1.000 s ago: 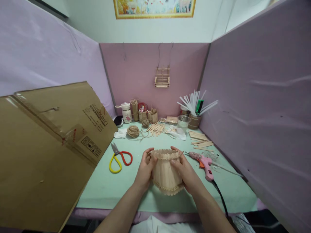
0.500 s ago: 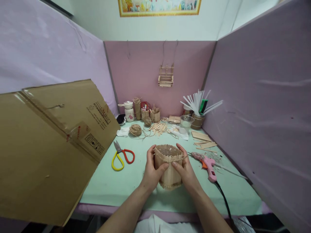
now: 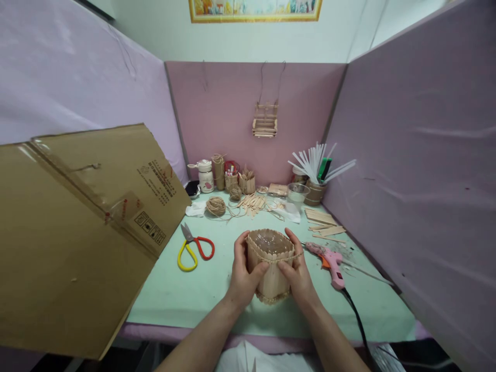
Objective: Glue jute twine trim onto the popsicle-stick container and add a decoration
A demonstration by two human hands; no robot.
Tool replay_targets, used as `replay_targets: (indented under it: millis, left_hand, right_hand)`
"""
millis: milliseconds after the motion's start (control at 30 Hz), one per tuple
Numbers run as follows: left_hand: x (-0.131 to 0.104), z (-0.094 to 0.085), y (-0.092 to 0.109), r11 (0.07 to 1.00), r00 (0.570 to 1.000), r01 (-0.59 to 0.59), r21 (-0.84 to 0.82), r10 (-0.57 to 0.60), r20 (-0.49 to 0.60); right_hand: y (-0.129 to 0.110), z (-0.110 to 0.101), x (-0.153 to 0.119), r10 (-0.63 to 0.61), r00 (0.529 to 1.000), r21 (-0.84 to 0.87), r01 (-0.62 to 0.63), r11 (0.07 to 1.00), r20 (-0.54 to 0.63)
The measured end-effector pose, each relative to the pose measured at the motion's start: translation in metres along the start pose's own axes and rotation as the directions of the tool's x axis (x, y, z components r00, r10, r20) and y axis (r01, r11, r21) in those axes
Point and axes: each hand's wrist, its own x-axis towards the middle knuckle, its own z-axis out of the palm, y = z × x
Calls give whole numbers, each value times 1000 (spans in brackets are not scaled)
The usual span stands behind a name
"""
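A cup-shaped holder covered with popsicle sticks (image 3: 273, 281) is held between both hands near the table's front. Its wall has upright sticks around a clear plastic inside, with twine around the upper part and the base. My left hand (image 3: 245, 274) wraps its left side, thumb pressed on the front below the twine. On the right side, my right hand (image 3: 298, 274) grips it the same way, thumb on the front. A short twine end sticks out by the right fingers. The holder tilts slightly, so its opening shows.
Scissors (image 3: 194, 248) lie left of the hands, a pink glue gun (image 3: 331, 262) with a black cord to the right. A large cardboard sheet (image 3: 85, 243) leans at left. Behind are a twine ball (image 3: 215, 206), loose popsicle sticks (image 3: 252, 204) and a pot of white glue sticks (image 3: 315, 192).
The holder has tipped a little toward me, showing more of its inside. My right hand has shifted slightly right with it; both hands keep their hold.
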Motion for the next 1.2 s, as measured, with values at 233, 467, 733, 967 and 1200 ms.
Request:
replay_targets:
  millis: [233,467,733,967,1200]
  left_hand:
    - [1,-5,-2,999,999,16,-36,-14,52]
    - [2,-6,0,999,999,30,-31,-29,40]
    - [2,-8,-4,999,997,28,-18,-27,70]
    - [5,-2,2,997,994,72,-17,-70,81]
    - [6,0,4,994,995,94,50,-95,18]
  right_hand:
    - [-2,-3,-2,-5,1000,-7,5,1000,10]
    - [2,0,-4,-2,1000,25,2,1000,11]
    - [0,2,-5,12,1000,-39,-13,999,-24]
    - [4,4,-6,-6,999,-60,3,998,-42]
    - [-1,8,-9,-28,998,-118,22,993,-48]
